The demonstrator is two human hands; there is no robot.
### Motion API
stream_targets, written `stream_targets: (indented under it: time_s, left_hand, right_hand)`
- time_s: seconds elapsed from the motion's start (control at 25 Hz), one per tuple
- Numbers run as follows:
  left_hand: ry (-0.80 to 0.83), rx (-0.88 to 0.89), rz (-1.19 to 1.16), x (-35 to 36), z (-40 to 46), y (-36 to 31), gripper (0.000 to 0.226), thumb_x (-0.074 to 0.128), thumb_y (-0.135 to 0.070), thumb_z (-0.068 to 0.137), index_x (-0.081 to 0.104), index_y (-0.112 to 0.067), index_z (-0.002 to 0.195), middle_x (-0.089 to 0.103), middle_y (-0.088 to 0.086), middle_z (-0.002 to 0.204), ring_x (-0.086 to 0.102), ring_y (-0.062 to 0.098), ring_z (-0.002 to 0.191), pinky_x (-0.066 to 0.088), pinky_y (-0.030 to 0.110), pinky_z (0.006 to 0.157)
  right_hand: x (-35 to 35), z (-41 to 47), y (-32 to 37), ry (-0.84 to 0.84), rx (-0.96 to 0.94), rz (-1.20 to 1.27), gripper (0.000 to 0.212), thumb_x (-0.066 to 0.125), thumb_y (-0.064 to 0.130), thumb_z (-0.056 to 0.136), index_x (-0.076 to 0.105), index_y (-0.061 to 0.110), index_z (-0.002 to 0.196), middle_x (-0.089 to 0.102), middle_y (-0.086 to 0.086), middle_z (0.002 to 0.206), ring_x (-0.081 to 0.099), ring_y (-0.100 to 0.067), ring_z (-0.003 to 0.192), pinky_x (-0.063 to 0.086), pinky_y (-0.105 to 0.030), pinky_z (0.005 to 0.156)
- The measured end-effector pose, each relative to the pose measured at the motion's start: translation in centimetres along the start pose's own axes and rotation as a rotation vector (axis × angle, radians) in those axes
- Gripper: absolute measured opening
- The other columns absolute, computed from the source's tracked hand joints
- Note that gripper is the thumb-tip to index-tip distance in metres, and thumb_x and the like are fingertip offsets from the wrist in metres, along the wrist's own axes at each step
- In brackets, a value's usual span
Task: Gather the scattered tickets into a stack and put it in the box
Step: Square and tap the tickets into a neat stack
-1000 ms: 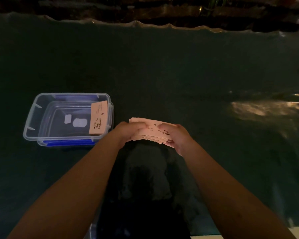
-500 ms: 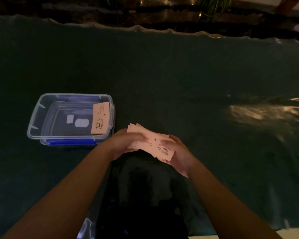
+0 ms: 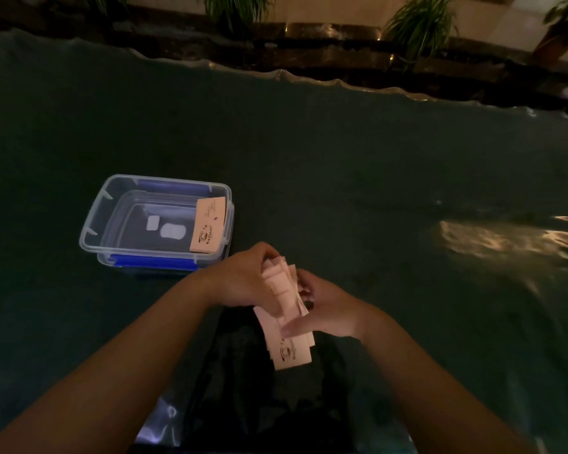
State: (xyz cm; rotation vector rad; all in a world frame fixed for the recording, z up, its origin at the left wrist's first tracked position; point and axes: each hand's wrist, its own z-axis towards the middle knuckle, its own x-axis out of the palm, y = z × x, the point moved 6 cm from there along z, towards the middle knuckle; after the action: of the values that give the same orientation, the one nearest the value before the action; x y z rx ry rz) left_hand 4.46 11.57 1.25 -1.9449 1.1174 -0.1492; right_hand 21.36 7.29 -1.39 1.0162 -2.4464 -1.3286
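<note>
You hold the stack of tickets [image 3: 284, 309] between both hands, above your dark lap and the near edge of the green-covered table [image 3: 341, 178]. Your left hand [image 3: 243, 280] is closed over the far end of the stack; your right hand [image 3: 325, 311] grips the middle from the right side, thumb across the top ticket. The stack's long axis runs roughly 11 to 5 o'clock, and it is not squared: the edges fan out at the far end and the printed near end juts free toward you.

The clear plastic box [image 3: 92, 224] with blue latches sits at about 10 o'clock from the stack, near your left hand and well apart from your right. One ticket [image 3: 209, 226] already leans against the box's right inner wall, its long axis close to 12–6. Nothing lies on the cloth between your hands and the box's near right corner. I judge the left hand the better carrier; the leaning ticket crowds the right side, so the open floor to its left looks the easier landing.
</note>
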Motion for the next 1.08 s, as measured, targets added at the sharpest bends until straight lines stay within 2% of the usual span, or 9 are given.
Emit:
stream_targets:
  time_s: [0.12,0.24,0.32,0.44,0.6,0.72,0.84,0.96,1.08]
  left_hand:
    - [-0.195,0.093,-0.228,0.3,-0.4,1.7,0.129,0.098,-0.035,0.048,0.02,-0.052,0.149,0.058,-0.016,0.122,0.064,0.007,0.106,0.056,0.027,0.079]
    - [-0.215,0.173,-0.404,2.0,-0.5,4.2,0.115,0.1,-0.036,0.05,0.038,-0.044,0.146,0.066,-0.019,0.125,0.063,0.002,0.115,0.056,0.024,0.083]
    - [-0.162,0.217,-0.401,3.2,-0.2,5.1,0.097,0.1,-0.031,0.056,0.049,-0.045,0.137,0.068,-0.02,0.128,0.063,0.003,0.12,0.055,0.029,0.094]
    - [-0.236,0.289,-0.343,2.9,0.6,5.4,0.093,0.099,-0.028,0.061,0.05,-0.04,0.139,0.068,-0.015,0.131,0.064,0.006,0.121,0.05,0.037,0.101]
    - [-0.288,0.333,-0.218,2.6,2.3,5.4,0.098,0.098,-0.036,0.06,0.043,-0.041,0.142,0.061,-0.026,0.132,0.059,-0.002,0.122,0.044,0.028,0.102]
    - [-0.273,0.328,-0.201,3.6,3.1,5.9,0.101,0.096,-0.038,0.063,0.036,-0.041,0.144,0.06,-0.025,0.13,0.059,-0.003,0.12,0.045,0.023,0.099]
    - [-0.309,0.366,-0.207,5.2,3.4,6.3,0.104,0.094,-0.026,0.069,0.029,-0.03,0.151,0.057,-0.016,0.135,0.056,0.0,0.125,0.047,0.03,0.108]
    - [-0.307,0.391,-0.276,6.5,3.6,6.3,0.124,0.095,-0.026,0.068,0.009,-0.031,0.158,0.054,-0.015,0.14,0.055,0.003,0.13,0.044,0.024,0.109]
    - [-0.325,0.391,-0.312,6.5,3.6,6.1,0.135,0.097,-0.032,0.064,0.0,-0.043,0.158,0.054,-0.024,0.14,0.055,0.001,0.13,0.042,0.014,0.105]
  right_hand:
    - [0.4,-0.2,-1.0,-0.093,-0.055,0.196,0.09,0.094,0.001,0.069,0.053,0.03,0.143,0.07,0.0,0.14,0.066,-0.014,0.127,0.053,-0.044,0.11]
    - [1.1,0.1,-1.5,-0.263,-0.157,0.253,0.09,0.097,0.008,0.06,0.055,0.026,0.137,0.072,0.0,0.136,0.066,-0.019,0.129,0.052,-0.055,0.11]
    - [1.2,0.3,-1.5,-0.349,-0.234,0.206,0.09,0.1,0.014,0.06,0.055,0.028,0.136,0.072,0.005,0.133,0.067,-0.014,0.127,0.054,-0.046,0.108]
    - [1.3,0.8,-1.2,-0.355,-0.281,0.148,0.092,0.1,0.012,0.068,0.048,0.03,0.142,0.07,0.022,0.131,0.067,-0.004,0.123,0.054,-0.021,0.099]
    - [1.3,1.8,-1.5,-0.326,-0.271,0.042,0.107,0.091,0.004,0.078,0.025,0.019,0.161,0.061,0.043,0.129,0.061,0.01,0.124,0.046,-0.007,0.096]
    - [2.2,1.7,-1.9,-0.222,-0.237,0.152,0.116,0.08,0.002,0.077,0.009,0.019,0.167,0.06,0.024,0.139,0.06,0.009,0.126,0.048,-0.011,0.098]
    - [3.9,1.3,-1.8,-0.36,-0.261,0.419,0.096,0.075,0.021,0.084,0.022,0.023,0.163,0.057,0.001,0.149,0.064,-0.008,0.129,0.053,-0.034,0.108]
    - [4.8,1.6,-1.2,-0.652,-0.256,0.425,0.079,0.074,0.05,0.084,0.045,0.027,0.154,0.073,0.006,0.129,0.072,-0.01,0.117,0.059,-0.029,0.096]
    - [4.4,2.1,-1.6,-0.832,-0.186,0.461,0.042,0.068,0.043,0.095,0.062,0.029,0.134,0.079,0.009,0.114,0.077,-0.007,0.102,0.063,-0.027,0.083]
